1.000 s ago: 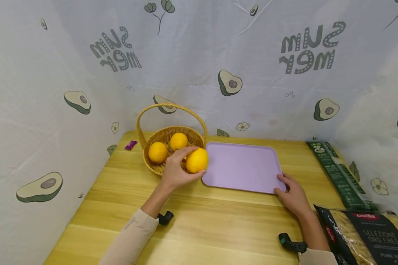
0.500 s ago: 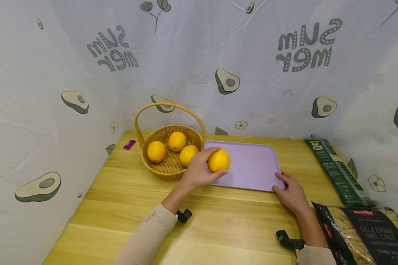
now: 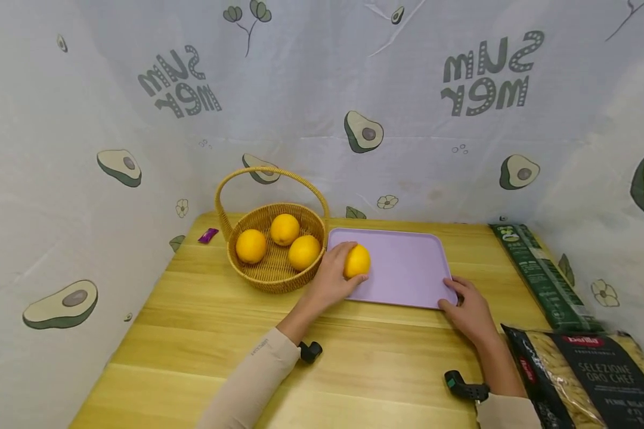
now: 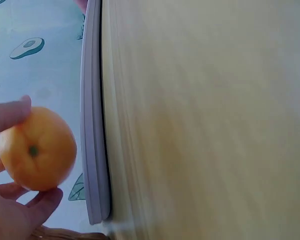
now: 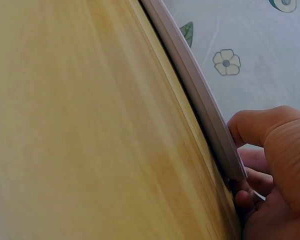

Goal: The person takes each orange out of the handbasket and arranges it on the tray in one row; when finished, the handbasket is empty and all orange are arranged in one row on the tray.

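My left hand point(image 3: 333, 274) holds an orange point(image 3: 358, 261) over the left part of a lilac tray point(image 3: 408, 268). In the left wrist view the thumb and fingers grip the orange point(image 4: 40, 150) from opposite sides, with its stem end showing. Whether its underside touches the tray cannot be told. At the tray's near right corner, my right hand point(image 3: 469, 311) grips the rim, thumb on the near edge and fingers around the right side. The right wrist view shows that hand point(image 5: 277, 155) at the corner of the tray rim point(image 5: 200, 95). Three more oranges point(image 3: 285, 230) lie in a wicker basket point(image 3: 271, 286).
The basket's tall arched handle point(image 3: 271, 170) rises left of the tray. A purple-wrapped candy point(image 3: 208, 236) lies at the far left. On the right are a green package point(image 3: 542, 274) and a black pasta bag point(image 3: 585, 375). A printed cloth point(image 3: 300, 89) stands behind the wooden table point(image 3: 193, 345).
The left hand has carried the orange rightward from the basket to over the tray, then slightly lower. The right hand keeps its grip on the tray's corner.
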